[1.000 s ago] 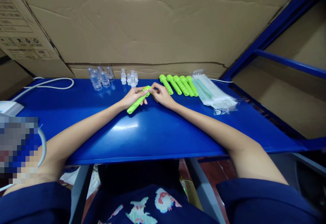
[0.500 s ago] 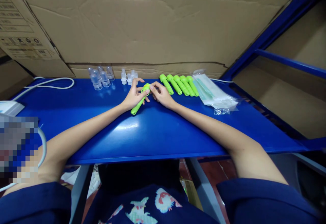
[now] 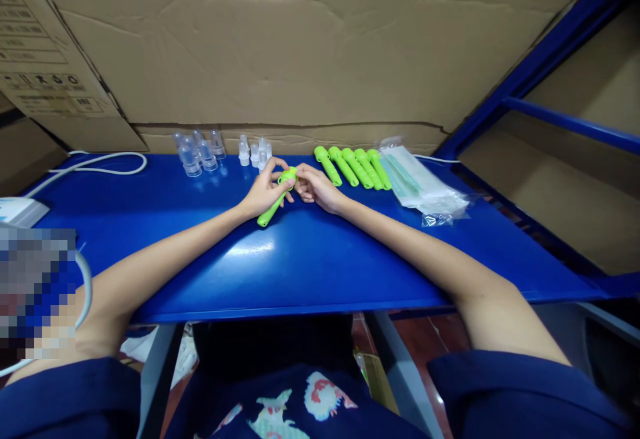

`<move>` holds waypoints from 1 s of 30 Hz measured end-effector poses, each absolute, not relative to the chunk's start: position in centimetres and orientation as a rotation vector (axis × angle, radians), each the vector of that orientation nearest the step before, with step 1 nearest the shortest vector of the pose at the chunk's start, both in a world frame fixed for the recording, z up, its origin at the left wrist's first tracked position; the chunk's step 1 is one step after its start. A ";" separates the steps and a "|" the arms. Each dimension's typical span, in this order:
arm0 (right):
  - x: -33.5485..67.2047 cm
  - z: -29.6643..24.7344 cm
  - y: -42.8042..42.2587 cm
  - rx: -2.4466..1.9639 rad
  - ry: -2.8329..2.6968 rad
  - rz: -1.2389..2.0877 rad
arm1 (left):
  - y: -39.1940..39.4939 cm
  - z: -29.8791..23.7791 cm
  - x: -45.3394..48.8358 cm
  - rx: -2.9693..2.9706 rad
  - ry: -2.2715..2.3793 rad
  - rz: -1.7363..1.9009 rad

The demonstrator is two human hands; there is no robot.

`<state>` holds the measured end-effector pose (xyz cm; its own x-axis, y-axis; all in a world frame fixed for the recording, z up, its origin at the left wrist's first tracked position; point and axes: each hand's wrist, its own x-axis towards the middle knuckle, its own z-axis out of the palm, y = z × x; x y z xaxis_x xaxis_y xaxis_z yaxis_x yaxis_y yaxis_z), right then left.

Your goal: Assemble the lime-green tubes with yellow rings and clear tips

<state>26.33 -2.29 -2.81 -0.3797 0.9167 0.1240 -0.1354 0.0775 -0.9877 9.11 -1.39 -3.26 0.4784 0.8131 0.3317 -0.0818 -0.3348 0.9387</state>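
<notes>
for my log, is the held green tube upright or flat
Neither, slanted: green tube tip on the table, left hand holds its far end.

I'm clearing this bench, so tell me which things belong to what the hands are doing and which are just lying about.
In the job: green tube held by left hand, right hand at its head; likely the row of green tubes, clear caps, small white parts.
Lying about: plastic packet, white cable, cardboard boxes.

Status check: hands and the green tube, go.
Left hand gripping green tube, right hand pinching its far end. Tube slanted, low over blue table. Nothing in the way; spare tubes lie apart, to the right.
</notes>
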 end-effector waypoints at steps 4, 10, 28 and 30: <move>26.3 -2.5 -2.5 -0.813 -1.429 1.500 | -1.4 -3.3 9.1 1.666 0.623 1.027; 26.7 -3.6 -1.8 -0.921 -1.682 0.912 | -1.5 -3.2 9.1 1.642 0.705 1.081; 26.5 -3.1 -2.5 -1.313 -2.185 -0.037 | -2.0 -3.4 9.0 1.954 0.972 1.112; 26.5 -3.1 -2.5 -1.279 -2.160 -0.006 | -2.2 -3.2 9.0 1.964 0.954 1.120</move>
<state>26.46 -2.52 -3.07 -0.3384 0.7909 0.5099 0.7937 0.5310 -0.2968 8.99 -2.15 -3.21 0.3631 0.8412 0.4008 0.2616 -0.5049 0.8226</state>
